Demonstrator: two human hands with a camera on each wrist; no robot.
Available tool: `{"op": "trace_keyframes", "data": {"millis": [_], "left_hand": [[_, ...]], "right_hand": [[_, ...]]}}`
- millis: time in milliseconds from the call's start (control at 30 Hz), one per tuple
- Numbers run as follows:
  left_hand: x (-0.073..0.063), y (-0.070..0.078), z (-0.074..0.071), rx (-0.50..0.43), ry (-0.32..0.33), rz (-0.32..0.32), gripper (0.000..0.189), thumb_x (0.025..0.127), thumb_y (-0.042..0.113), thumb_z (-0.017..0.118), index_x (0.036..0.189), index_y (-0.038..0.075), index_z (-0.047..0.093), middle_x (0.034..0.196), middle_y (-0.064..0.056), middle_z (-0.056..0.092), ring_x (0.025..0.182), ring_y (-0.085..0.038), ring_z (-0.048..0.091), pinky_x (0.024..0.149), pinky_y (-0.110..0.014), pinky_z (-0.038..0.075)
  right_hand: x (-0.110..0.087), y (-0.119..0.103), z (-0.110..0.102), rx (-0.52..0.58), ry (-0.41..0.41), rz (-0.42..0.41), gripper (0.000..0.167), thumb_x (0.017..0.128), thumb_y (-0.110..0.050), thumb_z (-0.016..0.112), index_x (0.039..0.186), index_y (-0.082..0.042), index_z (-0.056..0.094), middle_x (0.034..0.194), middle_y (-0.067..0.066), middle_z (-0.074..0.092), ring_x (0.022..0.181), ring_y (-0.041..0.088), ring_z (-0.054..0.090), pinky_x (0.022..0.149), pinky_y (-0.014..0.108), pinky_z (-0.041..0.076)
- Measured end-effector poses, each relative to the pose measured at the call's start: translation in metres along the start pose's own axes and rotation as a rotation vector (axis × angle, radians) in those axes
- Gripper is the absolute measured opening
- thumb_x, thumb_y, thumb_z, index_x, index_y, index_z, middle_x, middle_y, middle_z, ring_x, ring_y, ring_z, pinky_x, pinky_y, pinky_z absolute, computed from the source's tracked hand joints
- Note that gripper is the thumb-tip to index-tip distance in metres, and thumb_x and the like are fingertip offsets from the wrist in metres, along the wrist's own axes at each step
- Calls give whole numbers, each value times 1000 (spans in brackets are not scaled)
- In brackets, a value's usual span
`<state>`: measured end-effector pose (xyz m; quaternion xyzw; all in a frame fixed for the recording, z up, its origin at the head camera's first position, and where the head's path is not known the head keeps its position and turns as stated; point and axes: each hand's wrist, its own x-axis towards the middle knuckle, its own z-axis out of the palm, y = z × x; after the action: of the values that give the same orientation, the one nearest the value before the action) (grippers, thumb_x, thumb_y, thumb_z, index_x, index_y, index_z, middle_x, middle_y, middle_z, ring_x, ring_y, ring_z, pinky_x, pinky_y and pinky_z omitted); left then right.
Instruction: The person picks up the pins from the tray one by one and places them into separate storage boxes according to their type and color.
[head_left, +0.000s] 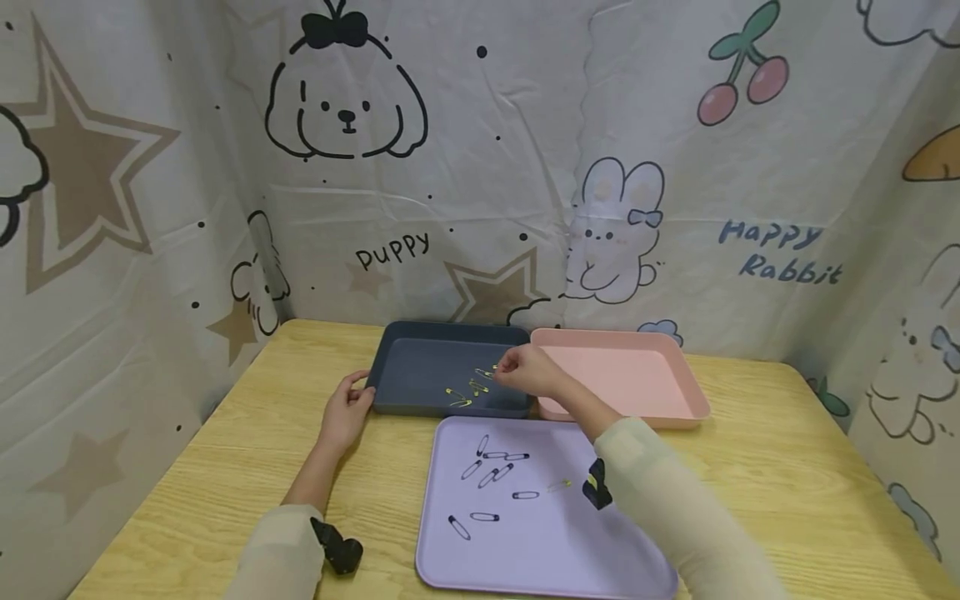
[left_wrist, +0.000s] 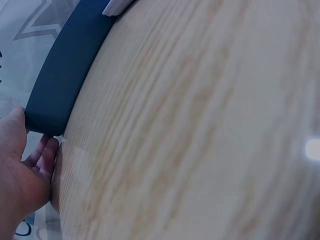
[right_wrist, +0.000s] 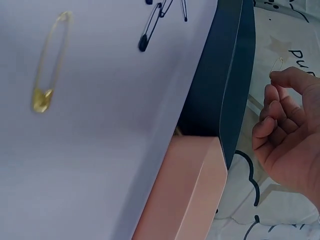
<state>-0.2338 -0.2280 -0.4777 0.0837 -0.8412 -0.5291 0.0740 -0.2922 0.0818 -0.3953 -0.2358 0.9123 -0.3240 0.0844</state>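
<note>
My right hand (head_left: 529,370) is over the right part of a dark blue tray (head_left: 420,367). Its thumb and index finger pinch a gold safety pin (right_wrist: 279,62), seen upright in the right wrist view with the other fingers curled below. Several gold safety pins (head_left: 477,386) lie in that tray. My left hand (head_left: 348,410) holds the tray's left end, thumb at the rim and fingers lower down in the left wrist view. Nearer me, a lilac tray (head_left: 555,550) carries several black safety pins (head_left: 525,495) and one gold safety pin (right_wrist: 42,100).
A pink tray (head_left: 622,375) stands to the right of the dark blue one, close against it. All three trays sit on a wood-grain table (head_left: 202,492). Behind hangs a pale printed cloth (head_left: 480,167), with more of it at both sides.
</note>
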Motion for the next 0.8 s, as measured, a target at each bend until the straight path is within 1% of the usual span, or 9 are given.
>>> {"op": "trace_keyframes", "data": {"millis": [167,300,500,600,800], "left_hand": [[0,-1,0,-8,3,2,40,97,23,48,136,12,45,93,-7,55,73,-10,48,66,-23,40],[0,-1,-1,-16,1,1,40,97,23,48,136,12,45,93,-7,54,73,-10,48,66,-23,41],[0,-2,0,-12,-1,-2,40,97,23,48,136,12,45,94,-9,56,74,-10,49,66,-23,41],[0,-2,0,-16,-1,2,40,97,23,48,136,12,46,94,-9,56,73,-11,49,66,-23,41],[0,-3,0,-20,2,-1,39,97,23,49,135,13,46,92,-7,54,73,-11,48,66,-24,41]], "right_hand": [[13,-5,7,17,20,-11,12,81,-13,63,84,-5,70,78,2,65,65,10,48,60,22,40],[22,-9,14,25,24,18,12,81,-15,63,86,-6,71,80,2,67,66,9,49,62,22,41],[31,-9,25,25,37,57,14,83,-17,64,88,-5,70,83,4,68,70,9,53,66,23,44],[35,-9,31,20,54,74,14,83,-17,64,87,-5,70,82,4,68,69,9,53,65,23,44],[40,-9,43,11,93,100,14,80,-17,65,81,-5,71,74,3,67,64,10,52,63,24,44]]}}
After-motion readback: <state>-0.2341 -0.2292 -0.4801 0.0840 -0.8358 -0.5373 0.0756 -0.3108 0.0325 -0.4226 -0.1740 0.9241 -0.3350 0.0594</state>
